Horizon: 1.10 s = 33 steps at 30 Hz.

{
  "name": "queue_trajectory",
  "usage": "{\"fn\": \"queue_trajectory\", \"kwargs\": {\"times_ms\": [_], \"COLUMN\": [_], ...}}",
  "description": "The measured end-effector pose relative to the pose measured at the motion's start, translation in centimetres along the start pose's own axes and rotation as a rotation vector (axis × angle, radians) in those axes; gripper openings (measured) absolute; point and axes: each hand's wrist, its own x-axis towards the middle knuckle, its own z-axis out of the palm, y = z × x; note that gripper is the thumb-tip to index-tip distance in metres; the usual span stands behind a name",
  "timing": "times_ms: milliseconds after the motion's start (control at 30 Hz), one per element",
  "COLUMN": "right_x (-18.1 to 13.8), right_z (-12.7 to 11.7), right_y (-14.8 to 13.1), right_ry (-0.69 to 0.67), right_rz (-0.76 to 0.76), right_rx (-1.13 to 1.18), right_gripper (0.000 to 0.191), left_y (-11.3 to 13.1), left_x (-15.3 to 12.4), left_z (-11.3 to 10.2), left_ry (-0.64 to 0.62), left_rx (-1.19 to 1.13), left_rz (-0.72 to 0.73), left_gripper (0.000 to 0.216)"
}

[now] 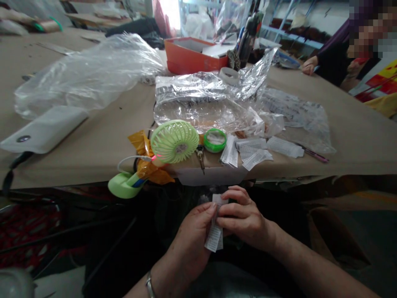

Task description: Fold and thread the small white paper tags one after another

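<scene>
Both my hands meet over my lap, below the table's front edge. My left hand [198, 231] is closed on printed paper labels [213, 239], its thumb pressed on their upper face. From the right, my right hand [245, 217] has its fingers against the same labels, bent around their edge; its thumb is hidden. The labels are narrow white strips with rows of small text, at least two overlapping. On the table just beyond lie several stacks of similar labels [256, 153]. A green round tin [215, 140] with something white in it stands to their left.
A green fan [174, 142] is taped at the table's [105, 140] front edge, beside a small screwdriver-like tool [201, 159]. Clear plastic bags [204, 103], a tape roll [229, 76] and an orange box [194, 58] lie behind. Another person's hand [309, 65] rests at the far right.
</scene>
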Motion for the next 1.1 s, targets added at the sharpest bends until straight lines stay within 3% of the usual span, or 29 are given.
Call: {"fn": "queue_trajectory", "kwargs": {"times_ms": [333, 500, 600, 667, 733, 800, 933, 1000, 1100], "right_x": [-0.2, -0.3, -0.6, -0.9, -1.0, -1.0, -0.7, -0.6, -0.6], "right_z": [-0.3, -0.1, 0.0, 0.3, 0.6, 0.9, 1.2, 1.1, 1.2], "right_y": [0.2, -0.3, -0.7, -0.9, -1.0, -0.8, -0.2, 0.2, 0.5], "right_ry": [-0.146, -0.102, 0.038, 0.133, 0.137, 0.077, -0.043, -0.156, -0.306], "right_rz": [-0.019, -0.004, 0.148, 0.389, 0.65, 0.808, 0.876, 0.915, 0.939], "right_rx": [-0.002, 0.094, 0.263, 0.388, 0.565, 0.82, 1.354, 1.513, 1.659], "right_gripper": [0.007, 0.015, 0.02, 0.017, 0.018, 0.027, 0.049, 0.055, 0.049], "left_y": [-0.2, -0.4, -0.4, -0.3, -0.2, -0.2, -0.2, -0.3, -0.8], "left_x": [0.1, 0.2, -0.3, -0.6, -0.9, -1.1, -1.5, -1.7, -1.7], "left_z": [-0.5, -1.4, -1.8, -1.9, -1.9, -1.7, -1.4, -1.4, -1.7], "left_ry": [-0.05, -0.026, -0.031, -0.032, -0.025, -0.03, -0.087, -0.123, -0.169], "left_rx": [-0.009, -0.021, 0.054, 0.127, 0.189, 0.225, 0.278, 0.316, 0.374], "left_rz": [-0.058, -0.056, -0.059, -0.077, -0.091, -0.092, -0.103, -0.122, -0.131], "left_gripper": [0.015, 0.017, 0.018, 0.02, 0.021, 0.021, 0.026, 0.029, 0.035]}}
